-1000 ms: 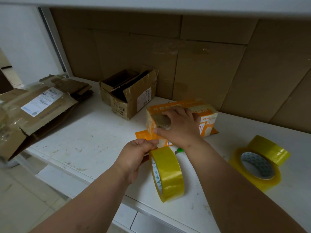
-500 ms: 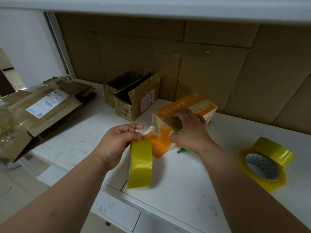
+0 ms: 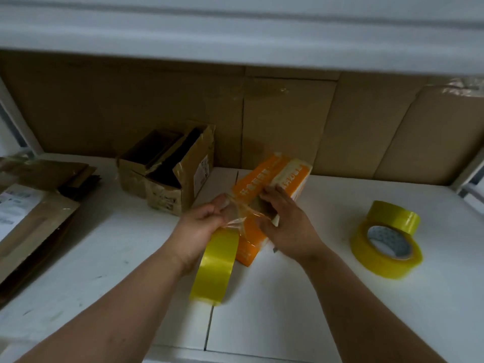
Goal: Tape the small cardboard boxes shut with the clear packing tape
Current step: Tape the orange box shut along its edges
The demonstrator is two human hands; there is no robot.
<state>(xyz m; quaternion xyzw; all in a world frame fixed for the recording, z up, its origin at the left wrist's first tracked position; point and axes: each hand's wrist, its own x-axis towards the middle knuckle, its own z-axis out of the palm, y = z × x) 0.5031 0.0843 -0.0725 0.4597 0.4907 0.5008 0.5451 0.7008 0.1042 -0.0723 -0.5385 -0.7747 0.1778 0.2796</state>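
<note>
My left hand (image 3: 201, 226) pinches the pulled-out tape strip, the tape roll (image 3: 216, 265) hanging below it over the bench (image 3: 104, 258) front edge. That film looks limp and clingy; I'd grip its edges. My right hand (image 3: 285, 226) steadies the light orange box (image 3: 272, 179) mid-bench.

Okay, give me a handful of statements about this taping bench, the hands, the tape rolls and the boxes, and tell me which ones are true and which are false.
1. The left hand pinches the pulled-out strip of clear tape. True.
2. The right hand holds a tape roll. False: it rests on the orange and white box.
3. Two more tape rolls sit right of the box. True.
4. The brown cardboard boxes at the back are taped shut. False: they stand open.
5. The hanging tape roll is blue. False: it is yellow.
</note>
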